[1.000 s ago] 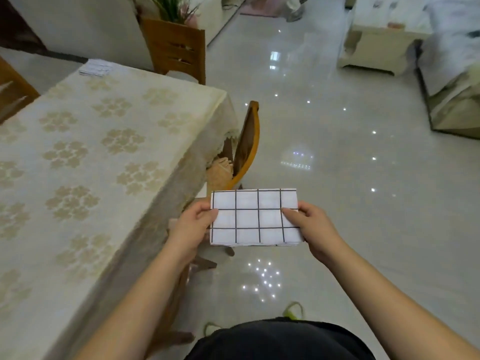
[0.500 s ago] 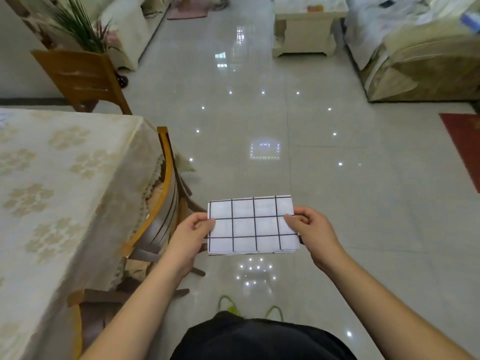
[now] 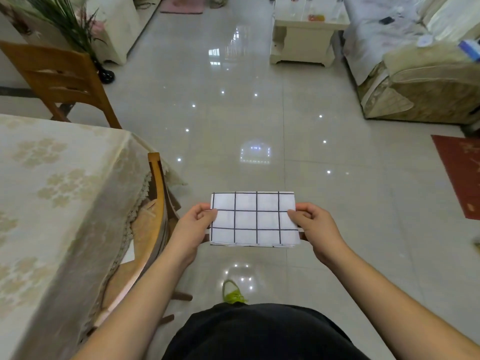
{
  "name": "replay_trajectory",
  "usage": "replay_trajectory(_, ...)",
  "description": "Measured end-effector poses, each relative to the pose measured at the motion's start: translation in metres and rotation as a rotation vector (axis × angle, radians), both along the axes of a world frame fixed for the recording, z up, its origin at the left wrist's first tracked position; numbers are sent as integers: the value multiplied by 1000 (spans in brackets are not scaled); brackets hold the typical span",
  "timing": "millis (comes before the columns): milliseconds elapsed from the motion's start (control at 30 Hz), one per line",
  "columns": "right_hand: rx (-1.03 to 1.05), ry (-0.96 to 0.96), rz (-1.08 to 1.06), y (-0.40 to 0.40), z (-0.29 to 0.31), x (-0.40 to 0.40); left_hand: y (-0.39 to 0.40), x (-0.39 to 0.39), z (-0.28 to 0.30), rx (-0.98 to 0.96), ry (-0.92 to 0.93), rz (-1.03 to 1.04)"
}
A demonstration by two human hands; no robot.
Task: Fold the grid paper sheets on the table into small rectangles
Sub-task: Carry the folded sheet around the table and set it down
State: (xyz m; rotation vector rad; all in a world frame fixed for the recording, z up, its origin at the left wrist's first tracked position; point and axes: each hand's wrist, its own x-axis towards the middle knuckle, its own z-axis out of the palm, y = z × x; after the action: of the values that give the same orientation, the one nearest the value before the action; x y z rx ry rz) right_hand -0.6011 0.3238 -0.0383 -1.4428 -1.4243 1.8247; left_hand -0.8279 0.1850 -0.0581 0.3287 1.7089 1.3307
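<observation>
Person stood w/ black top [image 3: 259, 333] at bottom of view. Left hand [image 3: 193, 229] & right hand [image 3: 315, 229] each had a pinching grip on a short edge of the folded grid paper [image 3: 254, 219], held in the air over the floor [image 3: 259, 120], right of the bench [image 3: 52, 203]. Chair [image 3: 155, 203] tucked under bench; sofa [image 3: 420, 87] far right.

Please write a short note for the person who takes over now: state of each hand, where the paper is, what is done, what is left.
Left hand: pinches the left edge of the folded grid paper.
Right hand: pinches its right edge.
Paper: held flat in the air over the floor, to the right of the table, not on it.
Done: this sheet is already a layered rectangle.
Left: perhaps one more fold, then set it down. No other sheets in view.
</observation>
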Motion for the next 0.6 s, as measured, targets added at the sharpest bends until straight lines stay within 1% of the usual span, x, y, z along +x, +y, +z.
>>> replay_trajectory(167,33,-8,-69,36,-1,-36,39,-27,8,71,37,54)
replay_trajectory(300,-9,18,-94,65,-1,-59,68,-43,8,79,62,95)
replay_trajectory(500,-45,4,-53,138,-13,-97,122,-72,-1,23,88,132)
replay_trajectory(600,-49,17,-15,186,-23,-121,162,-88,-6,-26,67,150)
